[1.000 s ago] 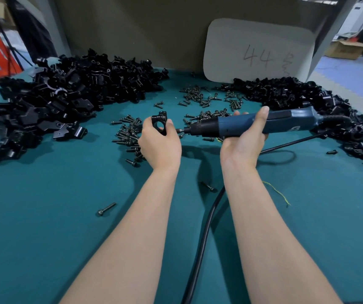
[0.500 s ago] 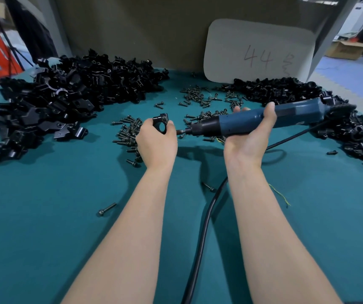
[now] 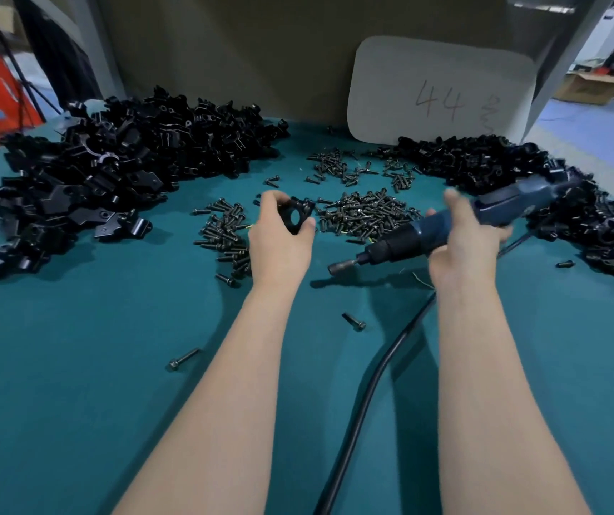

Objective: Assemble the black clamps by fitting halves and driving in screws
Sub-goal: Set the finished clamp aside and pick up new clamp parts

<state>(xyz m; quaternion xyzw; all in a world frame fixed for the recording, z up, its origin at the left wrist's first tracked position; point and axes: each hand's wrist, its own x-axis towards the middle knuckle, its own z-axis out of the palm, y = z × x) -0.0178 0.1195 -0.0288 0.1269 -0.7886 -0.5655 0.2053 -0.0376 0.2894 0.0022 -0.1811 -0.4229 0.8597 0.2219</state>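
My left hand (image 3: 279, 237) grips a black clamp (image 3: 296, 214) with a round hole, held above the teal table. My right hand (image 3: 463, 236) holds a blue electric screwdriver (image 3: 457, 223), its bit end (image 3: 337, 268) tilted down to the left and apart from the clamp. A pile of black screws (image 3: 363, 213) lies just behind both hands. A second screw cluster (image 3: 225, 232) sits left of my left hand.
A big heap of black clamp halves (image 3: 112, 172) fills the back left; another heap (image 3: 521, 180) runs along the right. The tool's black cable (image 3: 365, 395) trails toward me between my forearms. Loose screws (image 3: 183, 360) (image 3: 353, 321) lie on the teal table (image 3: 56, 384). A white card (image 3: 443, 87) leans at the back.
The screwdriver bit has pulled away from the clamp and tipped down toward the table. My left hand has turned the clamp and lifted it slightly away.
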